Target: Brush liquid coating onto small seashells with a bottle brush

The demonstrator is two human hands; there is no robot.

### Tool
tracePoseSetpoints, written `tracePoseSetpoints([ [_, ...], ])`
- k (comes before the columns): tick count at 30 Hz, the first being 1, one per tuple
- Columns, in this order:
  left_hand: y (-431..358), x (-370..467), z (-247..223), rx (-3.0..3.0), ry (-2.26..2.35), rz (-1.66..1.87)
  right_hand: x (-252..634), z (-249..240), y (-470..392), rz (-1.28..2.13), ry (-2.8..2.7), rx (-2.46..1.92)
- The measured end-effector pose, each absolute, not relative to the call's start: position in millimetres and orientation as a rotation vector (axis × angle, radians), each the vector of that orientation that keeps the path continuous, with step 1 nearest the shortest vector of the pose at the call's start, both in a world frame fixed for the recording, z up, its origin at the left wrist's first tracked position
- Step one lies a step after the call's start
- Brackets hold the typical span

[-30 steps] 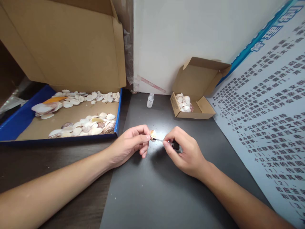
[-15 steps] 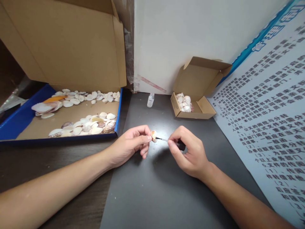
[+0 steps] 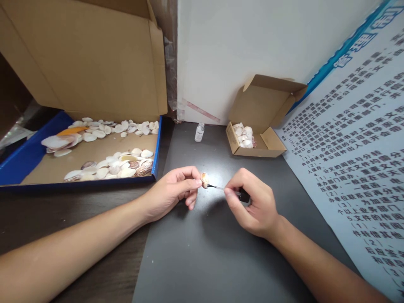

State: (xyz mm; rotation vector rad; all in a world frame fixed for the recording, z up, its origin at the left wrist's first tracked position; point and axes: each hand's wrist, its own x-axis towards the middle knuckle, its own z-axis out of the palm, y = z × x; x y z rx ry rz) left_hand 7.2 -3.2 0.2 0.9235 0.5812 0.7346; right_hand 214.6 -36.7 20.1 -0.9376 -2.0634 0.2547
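Note:
Between the thumb and fingers of my left hand [image 3: 181, 185] is a small seashell [image 3: 205, 180], white with brownish patches. My right hand [image 3: 249, 202] pinches a thin brush [image 3: 217, 187] with a clear stem and a black cap, partly hidden by the fingers. The dark brush tip meets the shell's right edge. Both hands are above the dark grey mat [image 3: 189, 261]. Beyond them stands a small clear bottle [image 3: 199, 132] with a white label and no cap on it.
At left, an open blue-edged cardboard box [image 3: 78, 160] holds many seashells in loose rows. A smaller open cardboard box [image 3: 261, 149] with white shells stands at back right. A white wall [image 3: 240, 50] rises behind, and a printed sheet [image 3: 356, 168] lines the right side.
My right hand has shifted slightly to the right with the brush, its tip moving from the shell's face toward its right edge. My left hand and the shell have hardly moved.

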Motion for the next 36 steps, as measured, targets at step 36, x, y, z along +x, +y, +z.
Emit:
tracePoseSetpoints([
  [36,-2.9,6.4,1.6,0.903,0.607,0.695,215.7,17.2,-33.9,0.296,-2.099,-0.891],
])
